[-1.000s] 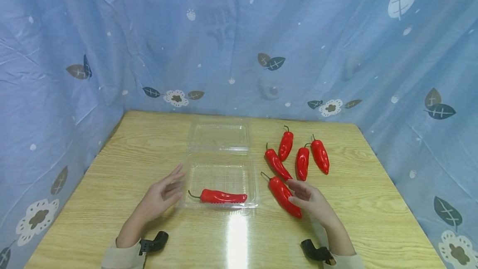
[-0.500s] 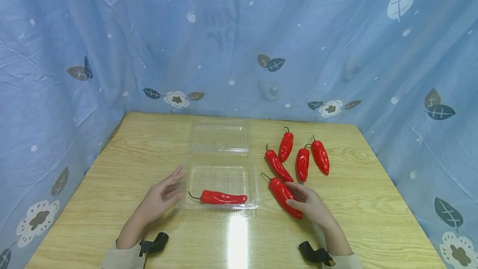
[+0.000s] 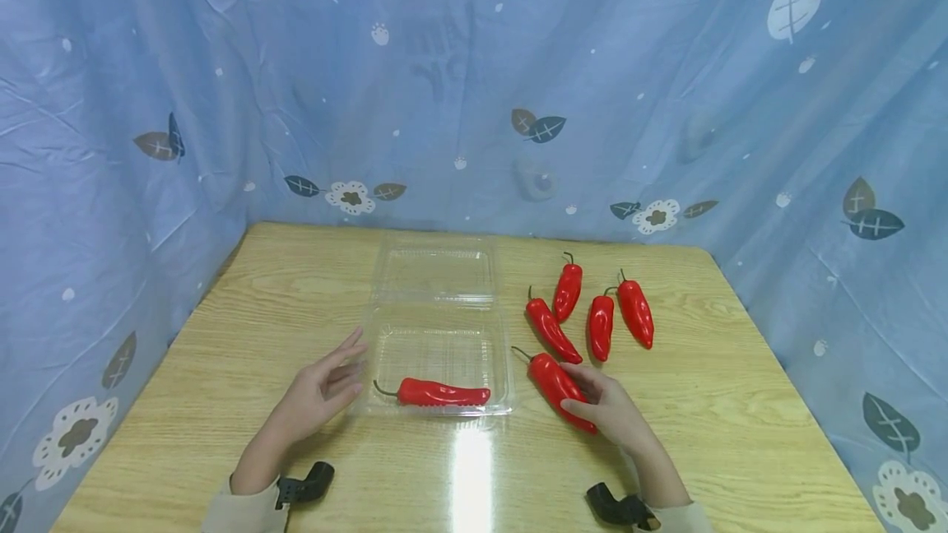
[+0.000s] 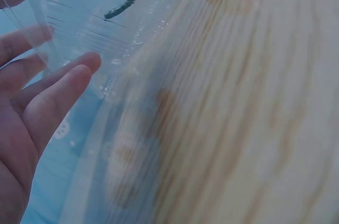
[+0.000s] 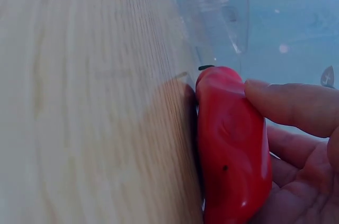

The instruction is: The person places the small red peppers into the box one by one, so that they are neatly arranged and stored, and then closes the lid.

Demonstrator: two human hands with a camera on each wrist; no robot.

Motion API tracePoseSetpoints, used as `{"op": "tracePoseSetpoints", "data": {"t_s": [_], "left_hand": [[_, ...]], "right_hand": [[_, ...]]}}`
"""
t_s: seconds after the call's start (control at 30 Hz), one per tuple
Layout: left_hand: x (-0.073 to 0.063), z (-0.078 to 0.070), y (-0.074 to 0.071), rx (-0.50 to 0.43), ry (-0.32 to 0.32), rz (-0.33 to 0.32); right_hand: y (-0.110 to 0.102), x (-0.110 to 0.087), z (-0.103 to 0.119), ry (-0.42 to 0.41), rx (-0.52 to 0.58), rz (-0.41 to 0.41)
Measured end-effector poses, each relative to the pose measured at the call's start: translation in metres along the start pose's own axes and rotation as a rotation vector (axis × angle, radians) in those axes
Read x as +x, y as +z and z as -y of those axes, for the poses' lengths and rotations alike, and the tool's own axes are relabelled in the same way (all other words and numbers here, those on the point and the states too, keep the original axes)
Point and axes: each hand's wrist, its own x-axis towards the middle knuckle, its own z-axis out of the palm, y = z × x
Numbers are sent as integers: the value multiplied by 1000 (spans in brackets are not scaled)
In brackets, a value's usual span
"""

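In the head view, a red pepper (image 3: 557, 392) with a thin dark stem lies on the wooden table. My right hand (image 3: 606, 408) holds it from its right side, thumb and fingers around its body; the right wrist view shows fingers (image 5: 296, 105) against the glossy pepper (image 5: 233, 144). A hinged clear plastic container (image 3: 433, 315) lies open to the left, with another red pepper (image 3: 443, 392) along its front edge, stem to the left. My left hand (image 3: 320, 393) is beside the container's left wall, fingers loosely extended and holding nothing.
Several more red peppers lie beyond my right hand, among them a curved pepper (image 3: 551, 327) and a pepper (image 3: 635, 311) farthest right. The container's lid (image 3: 435, 266) lies flat toward the back. A blue printed curtain (image 3: 474, 89) surrounds the table (image 3: 711, 401).
My right hand has moved left and closed around the nearest loose pepper, which has shifted slightly left. The left hand has stayed still.
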Motion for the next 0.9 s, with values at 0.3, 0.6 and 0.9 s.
{"op": "tracePoseSetpoints", "data": {"t_s": [0.3,0.6,0.9], "left_hand": [[-1,3,2,2,16,-3],[-3,4,3,-9,-21,-5],[-1,2,1,-17,-18,2]], "right_hand": [[4,-1,6,43,3,-21],[4,0,5,44,44,-15],[2,1,12,36,68,-9]]}}
